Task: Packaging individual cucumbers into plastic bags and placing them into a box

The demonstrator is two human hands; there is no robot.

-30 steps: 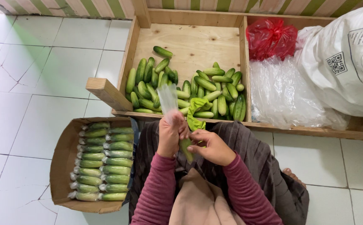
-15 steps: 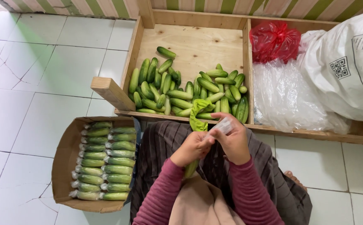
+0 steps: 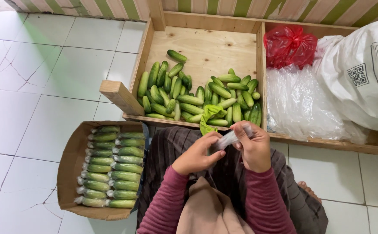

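Note:
My left hand (image 3: 196, 154) and my right hand (image 3: 252, 145) meet above my lap, both gripping a small clear plastic bag (image 3: 227, 139) stretched between them. What is inside the bag is hidden by my fingers. A bright green plastic bag (image 3: 209, 116) hangs over the near edge of the wooden crate (image 3: 206, 47) just beyond my hands. Loose green cucumbers (image 3: 189, 93) lie piled in the crate's near half. A cardboard box (image 3: 69, 160) at my left holds rows of bagged cucumbers (image 3: 111, 167).
A stack of clear plastic bags (image 3: 299, 106) fills the crate's right compartment, with a red plastic bag (image 3: 289, 44) behind it and a large white sack (image 3: 364, 73) at the far right. A wooden block (image 3: 120, 97) juts from the crate's left corner. White tiled floor (image 3: 37, 86) lies around.
My hands have dropped from the crate's edge toward my lap and shifted right. The clear bag held upright a second ago now lies stretched sideways between both hands.

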